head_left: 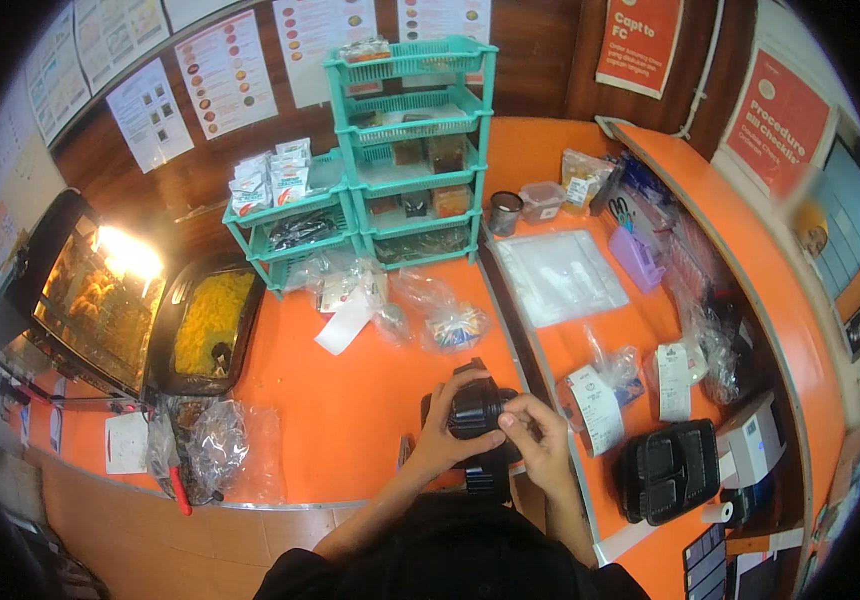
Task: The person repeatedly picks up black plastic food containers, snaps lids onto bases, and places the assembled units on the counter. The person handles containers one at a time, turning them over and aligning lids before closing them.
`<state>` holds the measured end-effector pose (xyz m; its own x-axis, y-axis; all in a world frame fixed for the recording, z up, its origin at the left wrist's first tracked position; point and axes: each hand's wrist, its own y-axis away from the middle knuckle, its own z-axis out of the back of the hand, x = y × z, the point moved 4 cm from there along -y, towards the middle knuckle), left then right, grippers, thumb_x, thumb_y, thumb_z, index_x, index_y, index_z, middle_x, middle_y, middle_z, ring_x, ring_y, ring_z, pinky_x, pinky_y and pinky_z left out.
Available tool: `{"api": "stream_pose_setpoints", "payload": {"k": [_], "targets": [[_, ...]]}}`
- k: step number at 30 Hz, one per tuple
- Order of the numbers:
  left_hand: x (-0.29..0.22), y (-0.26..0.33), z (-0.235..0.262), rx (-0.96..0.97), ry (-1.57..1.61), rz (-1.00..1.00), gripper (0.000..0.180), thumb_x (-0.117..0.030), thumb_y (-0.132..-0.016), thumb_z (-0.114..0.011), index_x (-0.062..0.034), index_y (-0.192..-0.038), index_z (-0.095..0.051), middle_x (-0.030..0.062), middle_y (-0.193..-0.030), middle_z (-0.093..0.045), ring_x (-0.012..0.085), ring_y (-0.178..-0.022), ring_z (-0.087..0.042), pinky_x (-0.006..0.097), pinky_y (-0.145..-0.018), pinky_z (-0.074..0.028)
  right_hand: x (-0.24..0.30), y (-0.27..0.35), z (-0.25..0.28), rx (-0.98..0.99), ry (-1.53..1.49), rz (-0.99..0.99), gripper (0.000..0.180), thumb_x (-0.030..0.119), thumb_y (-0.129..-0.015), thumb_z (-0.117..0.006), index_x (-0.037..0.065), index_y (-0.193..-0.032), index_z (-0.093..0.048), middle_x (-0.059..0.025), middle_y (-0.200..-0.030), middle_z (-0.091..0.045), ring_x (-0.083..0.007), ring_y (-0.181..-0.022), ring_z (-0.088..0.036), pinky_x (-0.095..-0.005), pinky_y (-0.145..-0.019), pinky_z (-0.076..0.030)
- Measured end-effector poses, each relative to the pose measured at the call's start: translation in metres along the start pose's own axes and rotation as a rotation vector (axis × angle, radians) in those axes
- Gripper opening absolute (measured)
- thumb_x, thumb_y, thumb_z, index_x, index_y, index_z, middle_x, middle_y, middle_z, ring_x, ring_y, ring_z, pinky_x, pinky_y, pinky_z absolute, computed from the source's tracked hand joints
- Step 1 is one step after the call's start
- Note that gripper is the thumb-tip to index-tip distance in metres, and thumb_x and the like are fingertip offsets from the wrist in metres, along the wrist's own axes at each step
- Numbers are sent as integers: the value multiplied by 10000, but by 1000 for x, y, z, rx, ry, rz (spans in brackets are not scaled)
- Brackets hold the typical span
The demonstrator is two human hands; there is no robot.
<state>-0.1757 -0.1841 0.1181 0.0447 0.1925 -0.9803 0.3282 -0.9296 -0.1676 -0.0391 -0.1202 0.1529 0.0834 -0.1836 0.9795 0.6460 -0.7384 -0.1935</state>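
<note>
At the front edge of the orange counter (320,440), close to my body, both my hands are closed on a small black plastic container (473,405). My left hand (442,432) wraps round its left side, thumb across the front. The fingers of my right hand (538,432) pinch at its right edge. More black plastic shows beneath and behind the hands, partly hidden by them; I cannot tell whether it is one piece or several. Just beyond lies a clear plastic bag (458,325) with small packets in it.
A turquoise tiered rack (412,150) stands at the back. To the left are a lit food warmer (100,290) and a black tray of yellow rice (212,325). Black compartment trays (672,470), bagged orders with receipts (595,405) and clear plastic sheets (565,275) lie right.
</note>
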Motion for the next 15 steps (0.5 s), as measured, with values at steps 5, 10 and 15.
{"api": "stream_pose_setpoints", "payload": {"k": [5,10,15], "targets": [[0,-4,-12,54,30,-2,741,-167,-680,-834,-124,-1320,-463,101,-1201,-470,235,-1176,-465,369,-1014,-368,12,0,7,0,-199,-51,82,55,-918,-602,-13,-934,-559,19,-735,-547,-13,-673,-476,-187,-587,-371],[-7,-9,-20,109,21,3,737,-176,-680,-839,-119,-1311,-463,103,-1216,-455,230,-1173,-466,368,-1018,-365,14,4,16,4,-139,-39,81,46,-911,-604,-18,-932,-559,9,-750,-576,-13,-697,-515,-184,-604,-399],[-11,-9,-22,125,49,-31,719,-179,-681,-838,-117,-1297,-472,93,-1205,-472,223,-1165,-464,367,-1017,-359,21,7,21,-20,-49,-41,91,52,-901,-621,-25,-907,-573,-11,-719,-600,-28,-679,-547,-192,-609,-430]]}}
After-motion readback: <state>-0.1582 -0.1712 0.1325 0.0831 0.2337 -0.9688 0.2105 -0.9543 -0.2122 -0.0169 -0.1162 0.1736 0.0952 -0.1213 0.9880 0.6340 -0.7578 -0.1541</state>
